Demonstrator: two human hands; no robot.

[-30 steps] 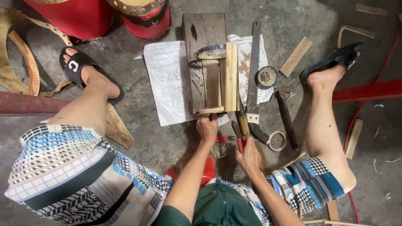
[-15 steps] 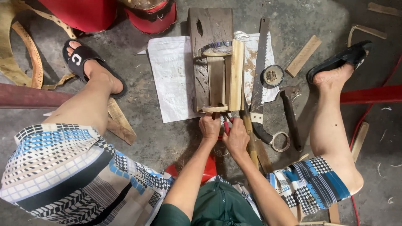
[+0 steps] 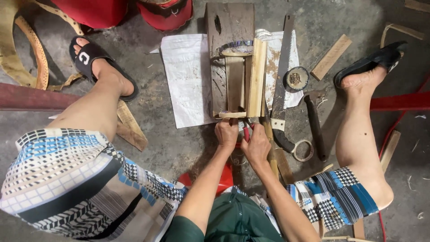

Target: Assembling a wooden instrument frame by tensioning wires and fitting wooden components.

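A small wooden frame of pale slats lies on a dark board over a white sheet on the concrete floor. My left hand presses against the frame's near end. My right hand is closed around red-handled pliers whose jaws point at the same near end. Both hands sit close together between my knees.
A hand saw lies right of the frame, with a round tin, a hammer and a tape roll nearby. Loose wood strips lie scattered. Red containers stand at the top, a red beam at left.
My right hand has moved left from the tools by the saw to join the left hand at the frame's near end, bringing the pliers. The camera has shifted slightly.
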